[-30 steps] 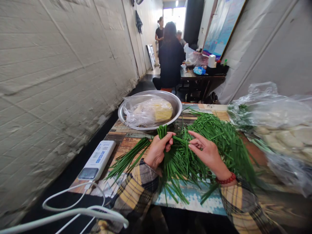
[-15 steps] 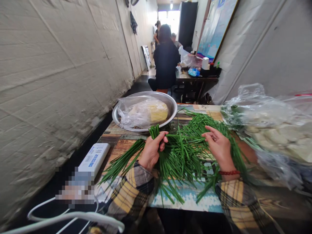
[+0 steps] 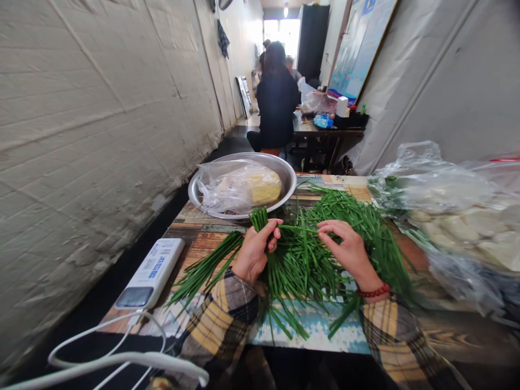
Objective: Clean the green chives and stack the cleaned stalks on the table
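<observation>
A bunch of chives point(image 3: 260, 218) is gripped in the left hand point(image 3: 255, 250), near the middle of the table point(image 3: 203, 241). The fingers are closed round the stalks and the cut ends stand up above the fist. The right hand point(image 3: 350, 252) is held palm down just to the right, apart from the left hand. Its bent fingertips are laid on the loose chives point(image 3: 357, 219), which are spread across the middle and right of the table. A single stalk is seen running between the two hands, but whether it is pinched by the right hand cannot be told. A red bead bracelet point(image 3: 371, 292) is worn on the right wrist, and both forearms are covered by plaid sleeves. A smaller sheaf of chives point(image 3: 203, 269) is laid apart on the left, fanned toward the near edge. A white power bank point(image 3: 150, 272) is placed further left, with a white cable point(image 3: 122, 358) looped at the near left corner. A metal basin point(image 3: 286, 172) is set on the far side of the table, and a clear plastic bag point(image 3: 233, 187) with something pale yellow is held in it. A large crumpled plastic bag point(image 3: 447, 197) of pale lumps is seen on the right. Far off, a person in dark clothes point(image 3: 277, 103) is seated with their back turned at another table point(image 3: 325, 132).
</observation>
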Available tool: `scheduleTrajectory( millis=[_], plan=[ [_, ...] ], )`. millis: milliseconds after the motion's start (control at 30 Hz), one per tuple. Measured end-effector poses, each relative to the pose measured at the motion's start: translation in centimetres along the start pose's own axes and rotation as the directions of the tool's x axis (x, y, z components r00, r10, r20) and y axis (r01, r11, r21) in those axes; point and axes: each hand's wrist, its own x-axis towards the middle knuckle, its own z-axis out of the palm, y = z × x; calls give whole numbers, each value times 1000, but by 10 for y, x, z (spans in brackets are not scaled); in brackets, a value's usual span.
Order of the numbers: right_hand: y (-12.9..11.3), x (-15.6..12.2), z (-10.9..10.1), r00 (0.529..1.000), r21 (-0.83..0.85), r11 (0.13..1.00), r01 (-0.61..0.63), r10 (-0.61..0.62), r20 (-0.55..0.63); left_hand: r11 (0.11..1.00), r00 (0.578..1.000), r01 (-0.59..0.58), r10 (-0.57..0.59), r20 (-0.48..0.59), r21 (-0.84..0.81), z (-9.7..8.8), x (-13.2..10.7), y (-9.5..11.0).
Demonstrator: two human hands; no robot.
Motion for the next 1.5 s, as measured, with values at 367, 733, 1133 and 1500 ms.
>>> scheduleTrajectory(
  millis=[367, 733, 1133, 1500],
  plan=[
    [21, -3, -6, 853, 425, 815, -394, 497, -162, 997, 997, 19, -14, -71, 70, 1, 1, -3],
    [-29, -6, 3, 980, 407, 893, -195, 160, 118, 975, 995, 65, -79, 60, 210, 4, -1, -4],
    [-34, -3, 1, 958, 226, 974, -1, -65, 281, 996, 992, 75, -79, 96, 46, 4, -1, 2],
    [-25, -9, 13, 876, 56, 967, 249, -250, 414, 997, 998, 17, -11, 68, -79, -2, 1, 10]
  ],
)
